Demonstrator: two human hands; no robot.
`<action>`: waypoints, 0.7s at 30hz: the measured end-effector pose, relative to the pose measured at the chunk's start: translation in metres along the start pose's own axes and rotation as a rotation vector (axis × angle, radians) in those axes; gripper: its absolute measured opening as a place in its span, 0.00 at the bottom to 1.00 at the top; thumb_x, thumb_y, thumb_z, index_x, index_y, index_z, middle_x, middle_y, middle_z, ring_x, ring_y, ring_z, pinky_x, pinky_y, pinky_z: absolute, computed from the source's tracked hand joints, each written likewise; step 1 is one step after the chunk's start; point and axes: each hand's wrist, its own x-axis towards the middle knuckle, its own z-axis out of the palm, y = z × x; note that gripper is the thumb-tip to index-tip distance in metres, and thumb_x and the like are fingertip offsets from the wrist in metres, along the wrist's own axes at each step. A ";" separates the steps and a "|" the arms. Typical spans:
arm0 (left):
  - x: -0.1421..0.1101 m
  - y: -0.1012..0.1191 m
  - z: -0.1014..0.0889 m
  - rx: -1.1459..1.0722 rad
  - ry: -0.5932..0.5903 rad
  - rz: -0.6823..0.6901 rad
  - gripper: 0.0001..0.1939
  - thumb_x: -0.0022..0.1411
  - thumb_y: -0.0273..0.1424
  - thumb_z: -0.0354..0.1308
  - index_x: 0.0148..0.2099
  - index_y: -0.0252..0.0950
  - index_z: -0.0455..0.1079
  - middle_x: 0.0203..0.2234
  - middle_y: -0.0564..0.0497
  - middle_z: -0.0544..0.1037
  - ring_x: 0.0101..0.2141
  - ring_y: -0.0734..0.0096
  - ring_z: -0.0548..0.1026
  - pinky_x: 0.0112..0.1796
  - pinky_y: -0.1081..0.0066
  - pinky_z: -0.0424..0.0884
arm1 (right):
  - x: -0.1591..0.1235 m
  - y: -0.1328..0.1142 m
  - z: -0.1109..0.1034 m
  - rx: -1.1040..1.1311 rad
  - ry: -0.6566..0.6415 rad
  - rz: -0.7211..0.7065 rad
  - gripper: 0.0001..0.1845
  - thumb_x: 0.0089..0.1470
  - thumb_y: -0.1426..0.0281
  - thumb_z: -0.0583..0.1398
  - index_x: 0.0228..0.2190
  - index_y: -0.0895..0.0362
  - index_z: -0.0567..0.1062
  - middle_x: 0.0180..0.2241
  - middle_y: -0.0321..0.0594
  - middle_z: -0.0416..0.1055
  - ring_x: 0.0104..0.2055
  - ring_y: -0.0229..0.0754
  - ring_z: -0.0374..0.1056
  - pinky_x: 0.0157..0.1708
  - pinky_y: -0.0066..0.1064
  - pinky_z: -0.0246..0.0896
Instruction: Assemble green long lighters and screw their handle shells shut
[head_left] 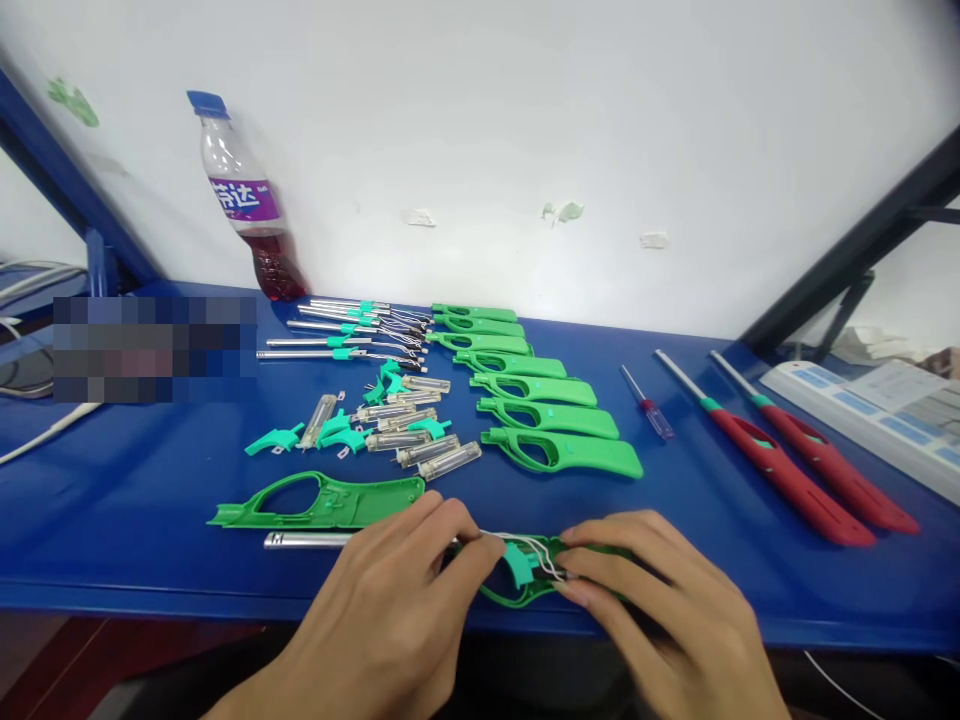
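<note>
At the table's front edge, both hands grip a partly assembled green gas lighter. An open green half-shell [517, 602] holds a teal trigger [518, 566], with white wires [536, 548] and a dark part beside it. My left hand [397, 590] is closed over the lighter's front; its metal tube [307, 540] sticks out to the left. My right hand [660, 590] pinches the shell and wires at the handle end, its palm side hidden. Just behind the left hand lies another green half-shell [360, 503], inner side up.
Behind are several clear fuel tanks [450, 461], teal triggers [274, 441], metal tubes with wires [300, 355] and green half-shells [562, 452]. Rightward lie a screwdriver [651, 408], two red lighters [780, 465] and a power strip [862, 415]. A drink bottle [247, 200] leans against the wall.
</note>
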 end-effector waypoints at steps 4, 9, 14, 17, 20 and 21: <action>0.000 0.001 0.002 -0.030 -0.002 -0.019 0.20 0.65 0.11 0.50 0.49 0.34 0.75 0.33 0.48 0.76 0.31 0.65 0.73 0.31 0.66 0.75 | -0.002 0.001 0.000 -0.004 -0.018 -0.003 0.05 0.67 0.73 0.65 0.42 0.52 0.83 0.41 0.40 0.83 0.41 0.43 0.79 0.40 0.33 0.77; 0.000 0.000 0.005 -0.059 0.012 -0.008 0.20 0.65 0.11 0.50 0.49 0.35 0.75 0.33 0.49 0.76 0.30 0.67 0.72 0.31 0.68 0.74 | -0.002 0.000 -0.001 0.003 -0.025 -0.001 0.07 0.66 0.74 0.65 0.42 0.52 0.83 0.42 0.40 0.83 0.41 0.44 0.79 0.40 0.34 0.78; -0.001 0.000 0.007 -0.037 0.026 -0.008 0.21 0.63 0.10 0.50 0.49 0.35 0.75 0.33 0.49 0.77 0.30 0.66 0.72 0.31 0.69 0.73 | 0.001 0.000 -0.002 0.013 -0.015 -0.018 0.06 0.67 0.74 0.64 0.42 0.52 0.83 0.41 0.40 0.83 0.41 0.44 0.79 0.39 0.34 0.78; -0.002 0.000 0.007 -0.030 0.030 -0.004 0.21 0.64 0.11 0.50 0.49 0.35 0.75 0.34 0.48 0.78 0.31 0.66 0.73 0.32 0.68 0.73 | 0.002 0.000 -0.002 0.024 -0.016 -0.022 0.06 0.68 0.74 0.64 0.42 0.52 0.83 0.41 0.40 0.83 0.40 0.43 0.79 0.39 0.33 0.77; -0.004 0.000 0.005 -0.023 0.007 -0.003 0.20 0.66 0.12 0.50 0.51 0.35 0.75 0.35 0.48 0.79 0.33 0.64 0.74 0.35 0.66 0.73 | 0.001 0.000 -0.002 0.026 -0.003 -0.023 0.06 0.68 0.74 0.64 0.42 0.52 0.82 0.41 0.40 0.83 0.41 0.43 0.79 0.40 0.33 0.77; -0.004 0.000 0.004 -0.027 -0.006 -0.003 0.18 0.68 0.13 0.51 0.52 0.35 0.75 0.36 0.47 0.80 0.34 0.63 0.75 0.36 0.65 0.73 | 0.001 -0.001 -0.002 0.029 0.003 -0.024 0.06 0.68 0.74 0.65 0.41 0.52 0.82 0.40 0.40 0.83 0.41 0.43 0.79 0.40 0.33 0.77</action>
